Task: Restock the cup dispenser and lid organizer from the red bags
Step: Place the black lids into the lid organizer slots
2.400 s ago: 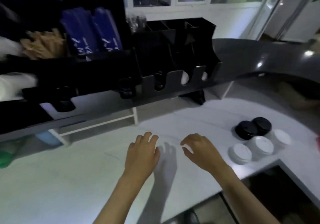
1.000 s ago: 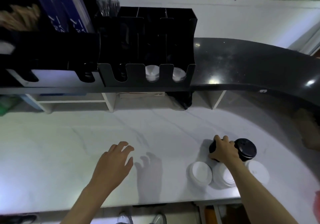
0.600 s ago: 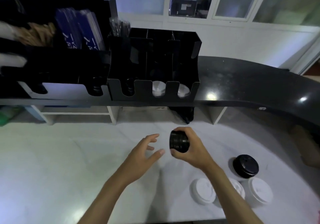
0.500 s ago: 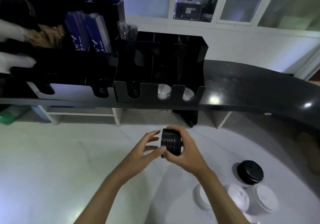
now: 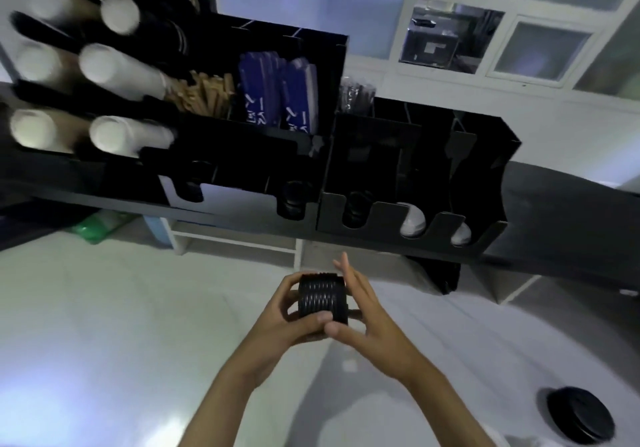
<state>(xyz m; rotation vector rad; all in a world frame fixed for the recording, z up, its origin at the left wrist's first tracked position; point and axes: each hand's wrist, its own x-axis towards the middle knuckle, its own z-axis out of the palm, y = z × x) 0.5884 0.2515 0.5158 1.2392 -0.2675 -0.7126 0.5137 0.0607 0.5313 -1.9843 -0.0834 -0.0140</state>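
A stack of black lids (image 5: 322,297) lies on its side between both hands above the white counter. My left hand (image 5: 281,311) cups its left end and my right hand (image 5: 367,315) presses on its right end, fingers stretched. The black lid organizer (image 5: 412,183) stands on the dark shelf ahead; black lids (image 5: 356,209) fill a left slot, white lids (image 5: 412,220) show in two right slots. The cup dispenser (image 5: 86,76) with white cup stacks is at upper left. A second black lid stack (image 5: 580,413) rests on the counter at lower right.
Wooden stirrers (image 5: 204,95), blue packets (image 5: 277,93) and wrapped straws (image 5: 356,95) sit in a black caddy beside the organizer. The dark curved shelf (image 5: 571,211) overhangs the white counter (image 5: 104,325). A green bag (image 5: 100,225) lies under the shelf at left.
My right hand picked a black lid stack off the counter and brought it to the centre. My left hand closed onto it. The view tilted up toward the dispenser.
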